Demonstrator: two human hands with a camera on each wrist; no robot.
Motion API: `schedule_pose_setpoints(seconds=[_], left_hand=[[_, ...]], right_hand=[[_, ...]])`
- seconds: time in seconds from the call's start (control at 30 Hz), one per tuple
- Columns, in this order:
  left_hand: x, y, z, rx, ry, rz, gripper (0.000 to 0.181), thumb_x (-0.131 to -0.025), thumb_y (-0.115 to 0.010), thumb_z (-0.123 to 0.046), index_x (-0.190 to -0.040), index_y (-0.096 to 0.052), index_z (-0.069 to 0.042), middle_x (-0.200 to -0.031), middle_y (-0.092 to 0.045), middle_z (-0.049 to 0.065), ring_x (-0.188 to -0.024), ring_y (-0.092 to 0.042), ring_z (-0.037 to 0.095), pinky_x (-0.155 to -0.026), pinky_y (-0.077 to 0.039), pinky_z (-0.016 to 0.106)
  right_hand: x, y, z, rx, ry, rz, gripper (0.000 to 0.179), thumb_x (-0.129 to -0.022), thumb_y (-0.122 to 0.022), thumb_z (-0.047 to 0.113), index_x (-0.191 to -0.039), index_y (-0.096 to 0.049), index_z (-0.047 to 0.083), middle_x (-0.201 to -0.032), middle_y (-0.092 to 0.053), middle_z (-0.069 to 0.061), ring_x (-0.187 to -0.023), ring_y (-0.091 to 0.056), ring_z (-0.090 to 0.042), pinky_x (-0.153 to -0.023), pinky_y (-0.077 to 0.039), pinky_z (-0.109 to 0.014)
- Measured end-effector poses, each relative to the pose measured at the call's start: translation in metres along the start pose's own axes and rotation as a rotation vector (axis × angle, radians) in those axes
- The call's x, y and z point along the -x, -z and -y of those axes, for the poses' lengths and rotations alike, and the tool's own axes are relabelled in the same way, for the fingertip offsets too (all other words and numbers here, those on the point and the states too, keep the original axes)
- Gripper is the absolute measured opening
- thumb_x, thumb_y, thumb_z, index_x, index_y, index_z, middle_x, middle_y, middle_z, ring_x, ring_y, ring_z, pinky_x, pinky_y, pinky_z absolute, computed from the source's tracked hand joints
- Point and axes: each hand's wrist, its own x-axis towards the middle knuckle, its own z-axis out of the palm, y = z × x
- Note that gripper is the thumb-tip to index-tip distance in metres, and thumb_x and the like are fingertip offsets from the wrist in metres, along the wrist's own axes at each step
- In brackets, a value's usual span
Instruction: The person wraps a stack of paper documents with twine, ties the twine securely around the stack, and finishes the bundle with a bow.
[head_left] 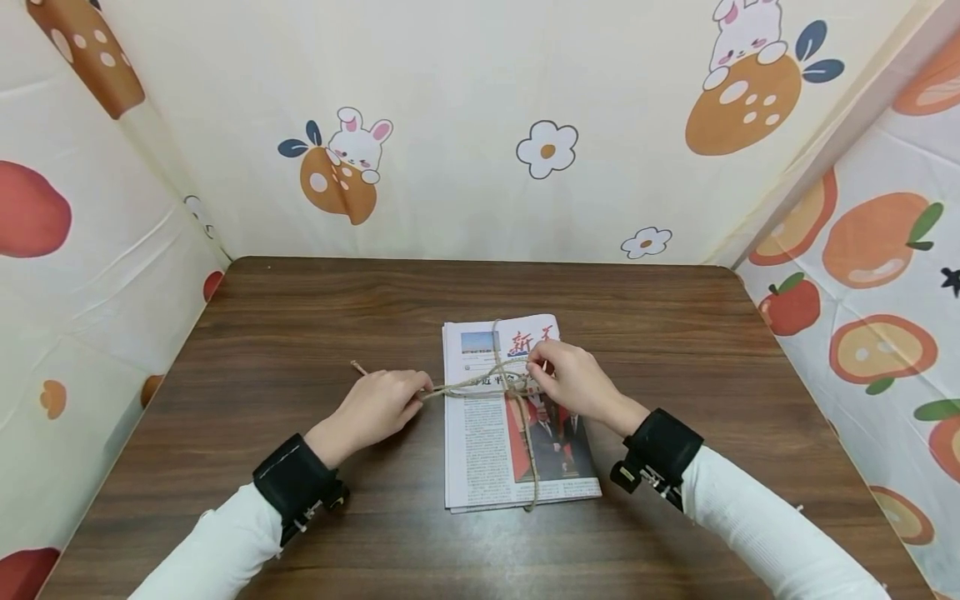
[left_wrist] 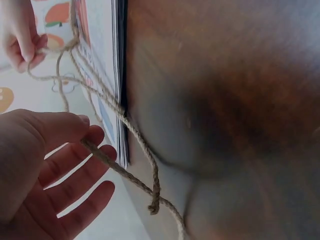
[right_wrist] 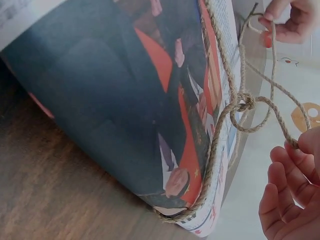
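A folded stack of newspapers (head_left: 483, 450) lies on the table, with twine (head_left: 529, 442) running lengthwise and crosswise over it. A knot and a small loop of the twine (right_wrist: 245, 103) sit on top, near the middle of the stack. Left of the papers, my left hand (head_left: 378, 408) pinches a strand between thumb and index finger, its other fingers spread. A loose twine end (left_wrist: 154, 207) hangs below that hand. Over the right side of the stack, my right hand (head_left: 573, 379) pinches another strand (right_wrist: 280, 122) by the thumb and fingertips.
The brown wooden table (head_left: 337, 317) extends around the papers on all sides. A curtain with rabbit and flower prints (head_left: 465, 100) stands behind its far edge. Fruit-printed cloth (head_left: 885, 333) hangs along the right side, and similar cloth (head_left: 97, 292) along the left.
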Motion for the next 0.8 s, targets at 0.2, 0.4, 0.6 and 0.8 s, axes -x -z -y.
schedule_pose_setpoints(seconds=[0.2,0.4,0.6,0.8], left_hand=[[0.011,-0.003,-0.011,0.01,-0.03,0.015,0.023,-0.078,-0.07,-0.012,-0.096,-0.055,-0.013,-0.064,-0.051,-0.008,-0.048,-0.041,0.001,-0.043,-0.033,0.018],[0.011,-0.006,-0.025,0.08,-0.039,0.081,0.017,-0.08,-0.068,-0.014,-0.083,-0.052,-0.017,-0.065,-0.046,-0.011,-0.053,-0.041,0.003,-0.049,-0.036,0.021],[0.008,-0.011,-0.04,0.183,-0.066,0.149,0.008,-0.084,-0.063,-0.015,-0.088,-0.057,-0.017,-0.068,-0.051,-0.012,-0.056,-0.044,0.0,-0.052,-0.038,0.019],[-0.001,-0.014,-0.056,0.323,-0.092,0.228,0.009,-0.085,-0.061,-0.013,-0.093,-0.06,-0.014,-0.074,-0.057,-0.011,-0.059,-0.047,-0.002,-0.054,-0.04,0.016]], right_hand=[[-0.004,-0.001,0.001,0.005,0.006,-0.002,0.006,-0.089,-0.057,0.013,-0.085,-0.059,0.015,-0.077,-0.057,0.006,-0.066,-0.05,-0.005,-0.059,-0.041,-0.024],[-0.007,-0.002,0.003,0.009,0.03,0.003,0.005,-0.09,-0.057,0.014,-0.087,-0.061,0.014,-0.078,-0.057,0.005,-0.066,-0.049,-0.006,-0.059,-0.041,-0.023],[-0.009,-0.001,0.004,0.007,0.031,0.0,0.004,-0.089,-0.058,0.013,-0.087,-0.061,0.012,-0.076,-0.057,0.005,-0.066,-0.05,-0.006,-0.059,-0.042,-0.023],[-0.011,-0.002,0.004,0.009,0.027,0.005,0.003,-0.089,-0.058,0.014,-0.088,-0.061,0.013,-0.078,-0.059,0.004,-0.067,-0.052,-0.006,-0.06,-0.043,-0.023]])
